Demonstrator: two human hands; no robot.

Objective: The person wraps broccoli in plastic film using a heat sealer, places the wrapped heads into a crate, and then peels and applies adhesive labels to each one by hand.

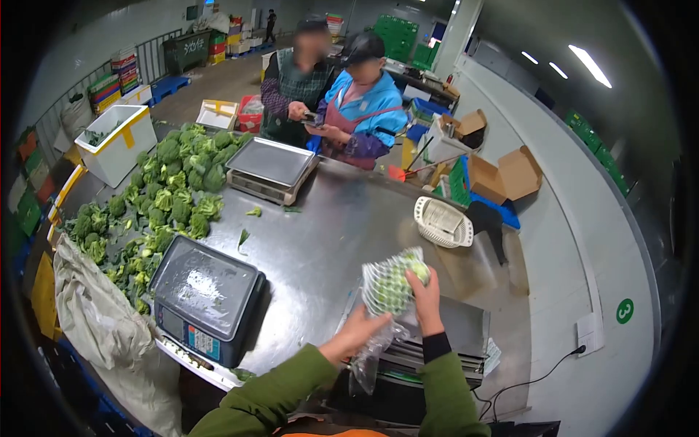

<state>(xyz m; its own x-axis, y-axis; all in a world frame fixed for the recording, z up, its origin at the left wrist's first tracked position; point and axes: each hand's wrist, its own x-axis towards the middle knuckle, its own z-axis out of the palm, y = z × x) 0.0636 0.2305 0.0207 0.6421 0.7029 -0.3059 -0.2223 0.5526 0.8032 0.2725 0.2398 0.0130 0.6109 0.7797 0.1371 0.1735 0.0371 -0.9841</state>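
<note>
Between my hands is a clear plastic bag of broccoli [388, 286], its green contents showing through a white net pattern. My right hand [427, 300] grips the bag's right side, thumb and fingers closed on it. At the lower left, my left hand [354, 333] is closed on the bag, whose loose clear end hangs below. Directly beneath is a dark machine with flat metal plates [455, 328], partly hidden by my hands and the bag. A digital scale [207, 288] with a wet tray stands left of my hands.
Loose broccoli [178, 171] is heaped on the steel table [331, 218] at the left. A second scale [271, 164] stands farther back, near two people. White baskets [444, 222] sit at the right. A white sack [109, 328] hangs at the near left edge; a black cable [535, 380] runs right.
</note>
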